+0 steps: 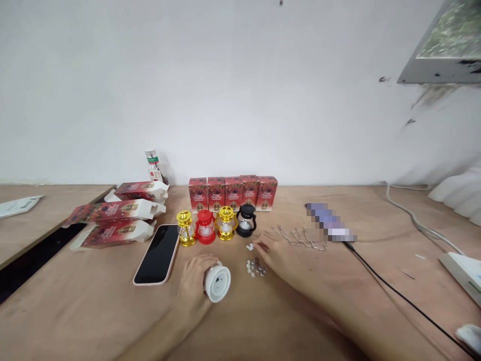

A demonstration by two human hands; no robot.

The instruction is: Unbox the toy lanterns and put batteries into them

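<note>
My left hand is closed round a small white lantern, tipped so that its round underside with dark openings faces me; its upper part is hidden by my fingers. My right hand reaches over the table with thumb and forefinger stretched out beside small white pieces. Just below lies a little pile of silver button cells. Behind my hands stand a gold lantern, a red lantern, another gold lantern and a black lantern.
Several red printed boxes stand along the back. Opened boxes lie left, near a gap in the tabletop. A phone lies left of my left hand. Bent wires and a pixelated object with a black cable lie right.
</note>
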